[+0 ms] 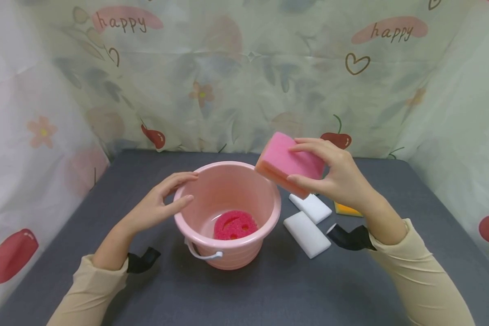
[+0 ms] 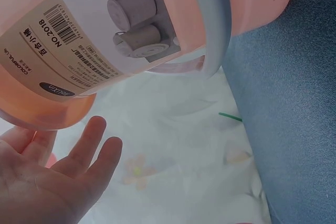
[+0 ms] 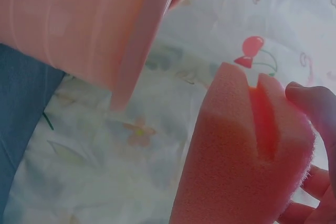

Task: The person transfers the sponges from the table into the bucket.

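My right hand [image 1: 334, 170] grips a thick sponge [image 1: 291, 163], pink on top with a lighter, salmon-coloured body, up beside the bucket's right rim. In the right wrist view a slot runs into the end of the sponge [image 3: 231, 145], and the thumb presses near it. On the table stands a pink bucket [image 1: 232, 253] with a white handle hanging at its front. Inside it lies a round red smiley-face sponge [image 1: 235, 225]. My left hand [image 1: 156, 203] is at the bucket's left rim, fingers extended and loosely spread; in the left wrist view the fingertips overlap the rim.
Two white sponge blocks [image 1: 307, 234] lie on the dark table right of the bucket. A yellow-orange sponge [image 1: 347, 209] shows partly behind my right wrist. Patterned curtains [image 1: 248, 90] enclose the table at the back and sides. A black wrist mount [image 1: 350, 236] sits on each arm.
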